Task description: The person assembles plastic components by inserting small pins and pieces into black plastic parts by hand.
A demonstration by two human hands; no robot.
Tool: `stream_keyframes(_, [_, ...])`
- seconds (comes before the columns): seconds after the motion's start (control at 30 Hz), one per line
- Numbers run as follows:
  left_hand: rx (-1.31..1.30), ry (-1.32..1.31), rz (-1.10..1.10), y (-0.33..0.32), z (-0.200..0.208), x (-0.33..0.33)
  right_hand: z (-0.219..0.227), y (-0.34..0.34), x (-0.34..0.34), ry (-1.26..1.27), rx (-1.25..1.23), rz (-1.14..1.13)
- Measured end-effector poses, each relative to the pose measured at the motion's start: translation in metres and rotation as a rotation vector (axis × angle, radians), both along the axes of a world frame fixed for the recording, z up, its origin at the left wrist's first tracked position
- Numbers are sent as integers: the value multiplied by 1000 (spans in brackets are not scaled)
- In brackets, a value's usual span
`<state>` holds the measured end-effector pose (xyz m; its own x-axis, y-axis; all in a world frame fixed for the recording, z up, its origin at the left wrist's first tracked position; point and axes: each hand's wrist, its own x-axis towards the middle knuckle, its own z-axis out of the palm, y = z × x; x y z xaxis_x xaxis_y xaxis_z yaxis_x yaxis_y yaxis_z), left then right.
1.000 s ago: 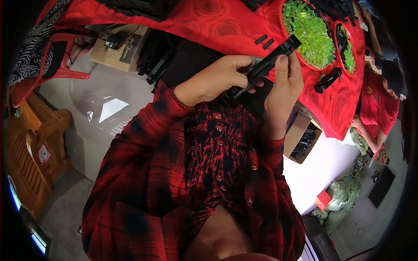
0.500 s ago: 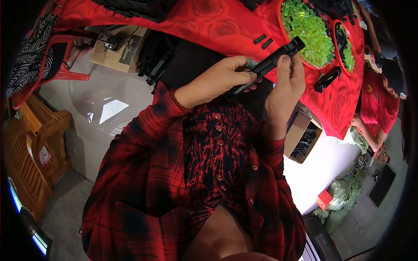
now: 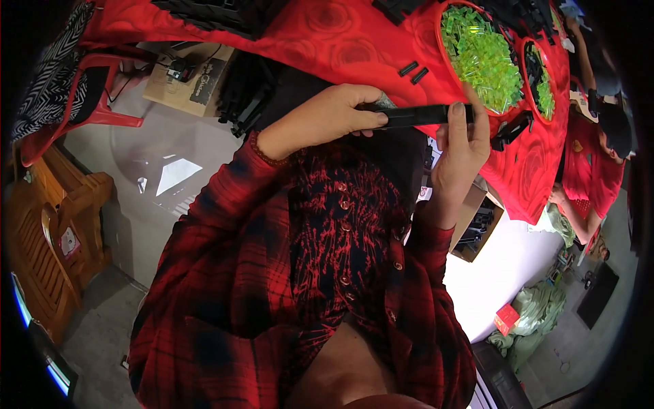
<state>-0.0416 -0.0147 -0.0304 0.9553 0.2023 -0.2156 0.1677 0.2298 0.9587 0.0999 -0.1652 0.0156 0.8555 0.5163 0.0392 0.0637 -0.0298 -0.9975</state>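
Observation:
Between my two hands lies a long black plastic part (image 3: 419, 116), held almost level in front of my chest, close to the table edge. Thumb and fingers of my left hand (image 3: 340, 117) are closed on its left end. My right hand (image 3: 462, 146) grips the other end, thumb on top and fingers behind. A greyish patch shows by my left fingertips; what it is I cannot make out. Beyond the part, two short black strips (image 3: 413, 71) lie on the red tablecloth (image 3: 334, 42). To their right stands a red-rimmed basin (image 3: 439, 48) full of yellow-green translucent pieces (image 3: 480, 58).
A second basin (image 3: 528, 51) holds black and green pieces. Nearby lies a black part (image 3: 512, 131). Below the table edge, a cardboard box (image 3: 470, 228) contains black parts. More black parts (image 3: 242, 102) are stacked at left, beside a carton (image 3: 184, 78). Another person (image 3: 594, 160) sits at right.
The black part has swung from a steep slant, right end raised, to nearly level. My right hand has shifted a little right and down with it; both hands keep hold.

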Motion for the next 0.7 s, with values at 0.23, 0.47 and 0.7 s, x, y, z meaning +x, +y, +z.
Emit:
stream_keyframes(0.23, [215, -20, 58, 15, 17, -7, -6, -7, 1, 84, 91, 19])
stream_keyframes(0.47, [230, -231, 1014, 10, -1, -3, -7, -2, -6, 79, 279, -76])
stream_keyframes(0.7, [-374, -218, 517, -30, 16, 7, -15, 10, -31, 73, 306, -32])
